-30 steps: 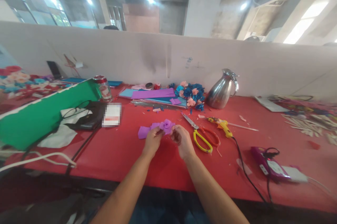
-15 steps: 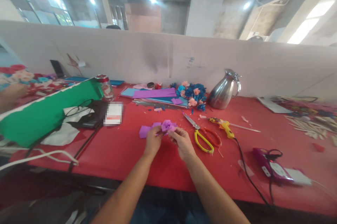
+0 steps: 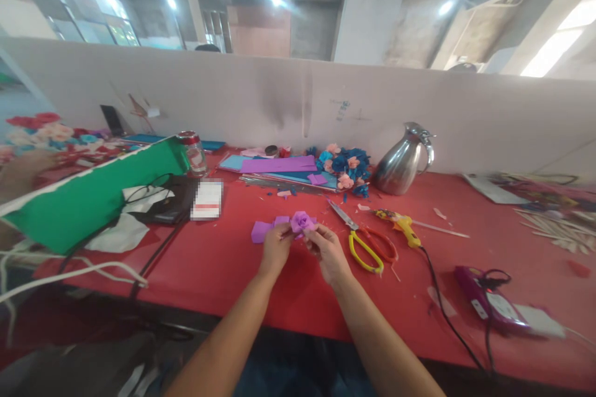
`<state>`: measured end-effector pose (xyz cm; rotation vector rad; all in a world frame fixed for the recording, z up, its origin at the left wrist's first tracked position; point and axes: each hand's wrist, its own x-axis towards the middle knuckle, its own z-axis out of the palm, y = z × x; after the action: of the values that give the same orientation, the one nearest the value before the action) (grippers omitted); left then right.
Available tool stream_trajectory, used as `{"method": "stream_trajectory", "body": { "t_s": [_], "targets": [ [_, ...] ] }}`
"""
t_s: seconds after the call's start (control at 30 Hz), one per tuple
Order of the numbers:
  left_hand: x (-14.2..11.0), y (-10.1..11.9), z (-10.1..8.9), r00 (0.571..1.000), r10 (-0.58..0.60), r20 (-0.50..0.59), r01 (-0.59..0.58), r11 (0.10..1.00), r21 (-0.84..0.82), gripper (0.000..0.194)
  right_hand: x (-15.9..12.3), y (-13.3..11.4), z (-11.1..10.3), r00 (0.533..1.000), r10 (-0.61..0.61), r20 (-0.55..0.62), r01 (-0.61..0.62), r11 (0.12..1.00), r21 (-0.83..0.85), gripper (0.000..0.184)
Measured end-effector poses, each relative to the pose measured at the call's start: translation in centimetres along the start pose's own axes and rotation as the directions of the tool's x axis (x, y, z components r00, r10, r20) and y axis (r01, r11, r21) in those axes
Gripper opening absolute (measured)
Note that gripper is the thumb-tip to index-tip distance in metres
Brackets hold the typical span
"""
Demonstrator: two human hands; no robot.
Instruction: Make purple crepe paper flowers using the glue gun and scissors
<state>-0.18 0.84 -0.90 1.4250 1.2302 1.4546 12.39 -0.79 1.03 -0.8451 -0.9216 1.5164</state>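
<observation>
Between my two hands is a purple paper flower [image 3: 303, 222] with layered petals, held up just over the red table. My left hand [image 3: 277, 248] pinches its left edge. The fingers of my right hand [image 3: 328, 250] close on its lower right side. Purple paper pieces [image 3: 262, 232] lie just beyond my left hand. Scissors [image 3: 365, 245] with one yellow and one red handle rest to the right of my right hand, blades pointing away. Farther right lies a yellow glue gun [image 3: 408, 230] with a black cord.
At the back are stacked paper sheets [image 3: 279, 164], blue and pink paper flowers [image 3: 344, 164] and a steel jug [image 3: 404, 161]. A purple power box [image 3: 491, 301] sits front right. On the left stand a green box [image 3: 107, 192] and a jar [image 3: 195, 155]; another person's arm shows at far left.
The whole view has shifted slightly, so things appear a little farther right. Both hands keep hold of the purple flower, which now faces slightly more toward me.
</observation>
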Motion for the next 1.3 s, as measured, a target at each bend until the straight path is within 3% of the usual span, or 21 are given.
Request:
{"method": "stream_trajectory", "body": {
  "t_s": [0.53, 0.83, 1.0, 1.17, 1.3],
  "targets": [
    [-0.1, -0.1, -0.1, 1.0, -0.009, -0.011, 0.009, 1.0, -0.021, 0.02, 0.2, 0.1, 0.1, 0.999, -0.032, 0.005, 0.032, 1.0, 0.002, 0.022],
    [0.3, -1.3, -0.1, 0.998, 0.008, -0.058, -0.01, 1.0, -0.027, 0.021, 0.1, 0.1, 0.1, 1.0, 0.014, 0.018, -0.014, 1.0, 0.017, 0.02],
    [0.1, -0.8, 0.1, 0.998, -0.033, -0.053, 0.028, 0.994, -0.109, 0.02, 0.4, -0.1, 0.0, 0.996, -0.015, -0.093, 0.02, 0.998, 0.056, 0.014],
    [-0.1, -0.3, 0.3, 0.999, -0.032, 0.017, 0.034, 0.989, -0.144, 0.026, 0.8, -0.4, -0.1, 0.968, -0.085, -0.236, 0.102, 0.993, 0.062, 0.026],
    [-0.1, -0.1, 0.4, 0.997, -0.011, 0.071, 0.023, 0.985, -0.173, 0.025, 0.8, -0.5, -0.1, 0.965, -0.147, -0.217, 0.16, 0.986, 0.041, 0.024]
  ]
}}
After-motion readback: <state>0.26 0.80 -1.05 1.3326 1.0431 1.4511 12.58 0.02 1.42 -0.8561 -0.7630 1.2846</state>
